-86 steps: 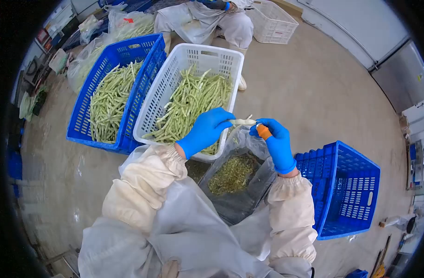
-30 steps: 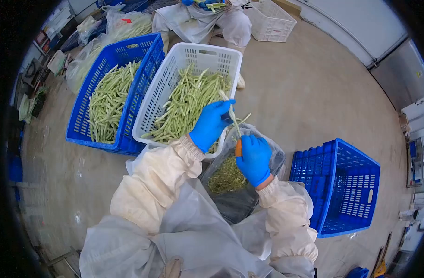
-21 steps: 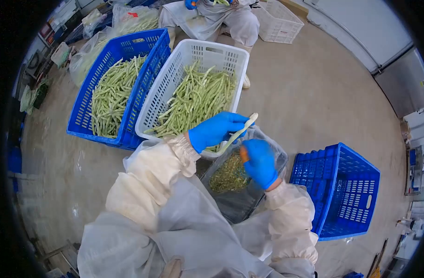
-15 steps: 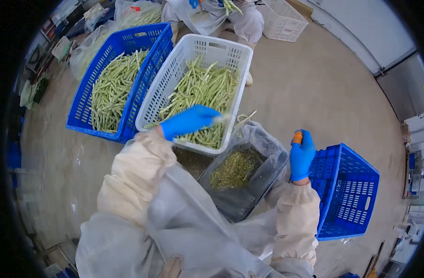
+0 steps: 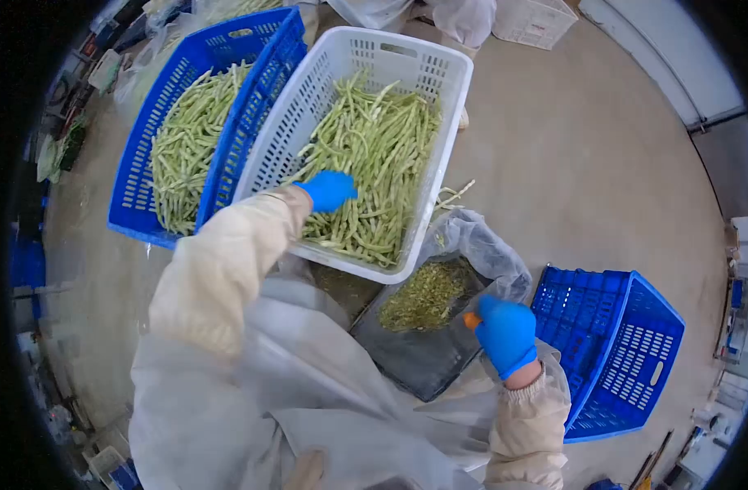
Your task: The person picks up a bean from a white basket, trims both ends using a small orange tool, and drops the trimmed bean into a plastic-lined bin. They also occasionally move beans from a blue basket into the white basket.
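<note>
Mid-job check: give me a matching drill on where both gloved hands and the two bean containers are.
1. left hand in blue glove
2. right hand in blue glove
3. white slotted plastic basket
4. blue slotted plastic crate of beans

A. at the clear plastic bag of green trimmings
B. farthest left
C. in the pile of green beans
D. between bean crate and bag

Pairs: 1-C, 2-A, 3-D, 4-B

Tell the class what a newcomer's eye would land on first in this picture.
First, the white basket heaped with green beans, top centre, where the blue-gloved left hand reaches in. Beside it on the left, a blue crate holds more of them. Lower right, the right hand rests at a clear bag of trimmings.
</note>
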Tool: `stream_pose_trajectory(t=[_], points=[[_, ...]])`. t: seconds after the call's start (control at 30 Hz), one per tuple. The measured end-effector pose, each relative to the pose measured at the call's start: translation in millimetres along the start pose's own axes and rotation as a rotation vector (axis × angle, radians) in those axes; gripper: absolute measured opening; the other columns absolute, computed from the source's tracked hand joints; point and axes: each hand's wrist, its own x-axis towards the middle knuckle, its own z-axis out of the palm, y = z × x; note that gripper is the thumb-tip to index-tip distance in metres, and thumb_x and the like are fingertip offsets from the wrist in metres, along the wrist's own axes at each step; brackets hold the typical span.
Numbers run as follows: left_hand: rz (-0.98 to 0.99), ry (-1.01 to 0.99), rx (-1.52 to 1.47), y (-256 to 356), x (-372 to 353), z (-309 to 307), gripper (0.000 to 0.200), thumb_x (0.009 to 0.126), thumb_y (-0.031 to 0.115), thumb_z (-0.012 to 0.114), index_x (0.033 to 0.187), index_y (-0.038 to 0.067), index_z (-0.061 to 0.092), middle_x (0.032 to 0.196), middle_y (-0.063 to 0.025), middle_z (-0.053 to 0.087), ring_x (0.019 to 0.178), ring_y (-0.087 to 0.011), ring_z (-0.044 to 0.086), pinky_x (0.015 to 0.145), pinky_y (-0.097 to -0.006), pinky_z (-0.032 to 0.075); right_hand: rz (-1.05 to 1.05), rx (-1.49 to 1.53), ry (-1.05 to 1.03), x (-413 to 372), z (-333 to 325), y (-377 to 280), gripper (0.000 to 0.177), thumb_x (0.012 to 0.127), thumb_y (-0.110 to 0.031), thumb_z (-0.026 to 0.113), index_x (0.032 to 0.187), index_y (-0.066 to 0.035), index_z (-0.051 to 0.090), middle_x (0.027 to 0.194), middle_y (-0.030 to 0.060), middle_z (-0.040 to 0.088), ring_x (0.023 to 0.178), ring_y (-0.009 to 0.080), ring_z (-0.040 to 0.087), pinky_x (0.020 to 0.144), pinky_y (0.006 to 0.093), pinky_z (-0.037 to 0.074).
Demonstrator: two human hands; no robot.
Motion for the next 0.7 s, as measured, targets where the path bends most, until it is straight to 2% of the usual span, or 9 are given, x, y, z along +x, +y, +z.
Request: stream_pose_trajectory(t=[0.13, 0.2, 0.3, 0.37, 0.43, 0.47, 0.53, 0.67, 0.7], points=[[0.210, -0.131, 0.178, 28, 39, 89, 0.017, 0.075, 0.014, 0.054, 0.087, 0.013, 0.066, 0.088, -0.0085, 0.060, 0.086, -0.0297, 0.058, 0.068, -0.0418, 0.046, -0.072, -0.058, 0.047, 12, -2, -1, 0.014, 0.072, -0.021, 0.063, 0.077, -0.010, 0.057, 0.063, 0.0089, 0.057, 0.059, 0.0269, 0.059, 0.057, 0.0397, 0.044], [0.094, 0.008, 0.157, 21, 44, 136, 0.015, 0.074, 0.019, 0.056, 0.085, 0.013, 0.065, 0.091, -0.0067, 0.060, 0.086, -0.0283, 0.058, 0.069, -0.0396, 0.046, -0.093, -0.045, 0.045, 12, -4, -1, 0.015, 0.071, -0.020, 0.063, 0.079, -0.010, 0.055, 0.066, 0.0085, 0.056, 0.062, 0.0259, 0.058, 0.060, 0.0391, 0.043], [0.264, -0.089, 0.242, 22, 47, 96, 0.017, 0.075, 0.018, 0.055, 0.088, 0.013, 0.064, 0.093, -0.0065, 0.059, 0.087, -0.0275, 0.057, 0.070, -0.0386, 0.045, -0.119, -0.041, 0.067, 10, -8, -2, 0.015, 0.070, -0.018, 0.063, 0.079, -0.009, 0.055, 0.067, 0.0094, 0.056, 0.062, 0.0266, 0.059, 0.059, 0.0392, 0.043], [0.185, -0.013, 0.194, 19, 54, 69, 0.017, 0.078, 0.015, 0.053, 0.091, 0.012, 0.063, 0.090, -0.0060, 0.061, 0.082, -0.0304, 0.059, 0.067, -0.0417, 0.045, -0.122, -0.025, 0.075, 10, -8, -4, 0.015, 0.070, -0.017, 0.062, 0.080, -0.008, 0.055, 0.068, 0.0098, 0.056, 0.062, 0.0267, 0.058, 0.059, 0.0395, 0.043], [-0.159, 0.351, -0.375, 24, 55, 18, 0.014, 0.085, 0.014, 0.052, 0.093, 0.008, 0.061, 0.085, -0.0068, 0.063, 0.075, -0.0288, 0.062, 0.064, -0.0403, 0.048, -0.133, -0.014, 0.095, 12, -8, -5, 0.015, 0.069, -0.016, 0.062, 0.080, -0.008, 0.055, 0.068, 0.0102, 0.056, 0.062, 0.0268, 0.058, 0.059, 0.0398, 0.043], [-0.161, 0.354, -0.359, 29, 54, -13, 0.014, 0.085, 0.014, 0.052, 0.093, 0.008, 0.061, 0.085, -0.0068, 0.063, 0.075, -0.0288, 0.062, 0.064, -0.0403, 0.048, -0.138, 0.034, 0.131, 13, -7, -5, 0.016, 0.070, -0.016, 0.062, 0.082, -0.007, 0.055, 0.069, 0.0109, 0.056, 0.063, 0.0275, 0.058, 0.059, 0.0404, 0.043], [-0.476, 0.472, -1.371, 47, 45, -80, 0.019, 0.090, 0.022, 0.052, 0.093, 0.005, 0.059, 0.089, -0.0122, 0.065, 0.083, -0.0278, 0.065, 0.074, -0.0374, 0.053, -0.155, 0.087, 0.182, 18, -5, -9, 0.017, 0.071, -0.015, 0.061, 0.084, -0.006, 0.055, 0.071, 0.0116, 0.057, 0.063, 0.0282, 0.058, 0.059, 0.0410, 0.044], [-0.417, 0.564, -1.705, 111, -10, -175, 0.023, 0.092, 0.024, 0.050, 0.097, 0.002, 0.057, 0.091, -0.0137, 0.064, 0.087, -0.0235, 0.064, 0.076, -0.0342, 0.054, -0.098, 0.487, 0.436, 30, -1, -25, 0.022, 0.078, -0.015, 0.061, 0.098, -0.005, 0.058, 0.083, 0.0153, 0.062, 0.071, 0.0296, 0.061, 0.064, 0.0372, 0.048], [-0.310, 0.607, -1.823, 125, -21, -185, 0.024, 0.092, 0.024, 0.050, 0.098, 0.002, 0.057, 0.092, -0.0143, 0.064, 0.087, -0.0241, 0.064, 0.077, -0.0346, 0.054, -0.078, 0.643, 0.517, 33, 0, -28, 0.025, 0.080, -0.015, 0.061, 0.103, -0.005, 0.058, 0.088, 0.0166, 0.063, 0.074, 0.0297, 0.062, 0.066, 0.0347, 0.049]])
